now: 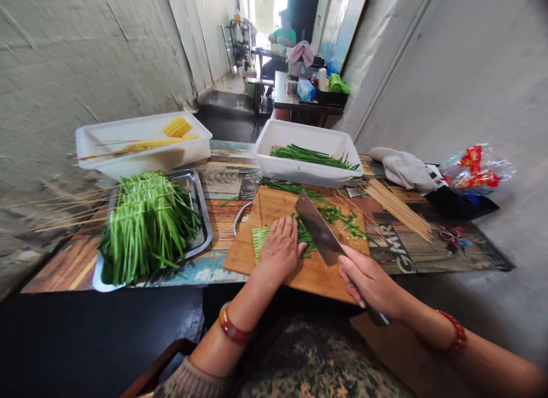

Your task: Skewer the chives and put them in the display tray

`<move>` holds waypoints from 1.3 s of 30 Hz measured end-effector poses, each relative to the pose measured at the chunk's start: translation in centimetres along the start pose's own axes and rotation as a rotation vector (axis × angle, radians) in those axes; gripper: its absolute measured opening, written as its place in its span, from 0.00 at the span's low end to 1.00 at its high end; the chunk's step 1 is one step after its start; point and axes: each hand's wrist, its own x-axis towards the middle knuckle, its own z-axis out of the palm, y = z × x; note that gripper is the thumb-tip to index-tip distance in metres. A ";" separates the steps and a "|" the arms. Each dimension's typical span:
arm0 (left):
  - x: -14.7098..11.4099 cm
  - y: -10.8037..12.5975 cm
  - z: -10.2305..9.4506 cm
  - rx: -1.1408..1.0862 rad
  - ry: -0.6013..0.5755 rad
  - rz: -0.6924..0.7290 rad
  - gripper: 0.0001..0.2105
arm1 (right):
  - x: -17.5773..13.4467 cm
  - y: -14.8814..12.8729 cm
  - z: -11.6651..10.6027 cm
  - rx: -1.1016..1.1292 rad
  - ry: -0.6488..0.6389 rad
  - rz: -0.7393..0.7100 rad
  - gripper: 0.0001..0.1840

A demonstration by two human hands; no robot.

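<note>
My left hand [279, 245] rests over a bundle of garlic chives [259, 238], holding it down on a wooden cutting board [323, 277]. Its fingers lie close together, pointing away from me, and the thumb is out to the right. My right hand [371, 277] is wrapped around the dark handle of a cleaver [315, 226]. The wide blade is tilted at the right side of my left hand, over or beside the chives; whether it touches them I cannot tell. Short cut chive pieces [347, 220] are scattered across the board's right side.
A metal tray [206, 215] at left holds skewered chives [143, 226], sticks jutting left. Behind stand white tubs with corn [176, 127] and loose chives [314, 155]. Bamboo skewers [396, 206], scissors [447, 233] and a cap [405, 167] lie right. A person [285, 35] sits far back.
</note>
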 end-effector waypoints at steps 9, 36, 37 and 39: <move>0.2 0.2 -0.3 -0.030 -0.001 0.016 0.25 | 5.1 -0.3 0.9 -0.064 0.083 -0.097 0.08; -0.1 0.1 0.3 0.023 0.126 0.025 0.24 | -1.6 0.6 0.2 0.140 0.093 -0.115 0.18; -0.1 0.1 0.3 0.023 0.118 0.019 0.24 | -1.7 0.4 0.3 0.132 0.101 -0.123 0.17; -0.1 0.1 0.1 0.028 0.096 0.010 0.25 | -1.8 0.1 0.4 0.107 0.114 -0.133 0.17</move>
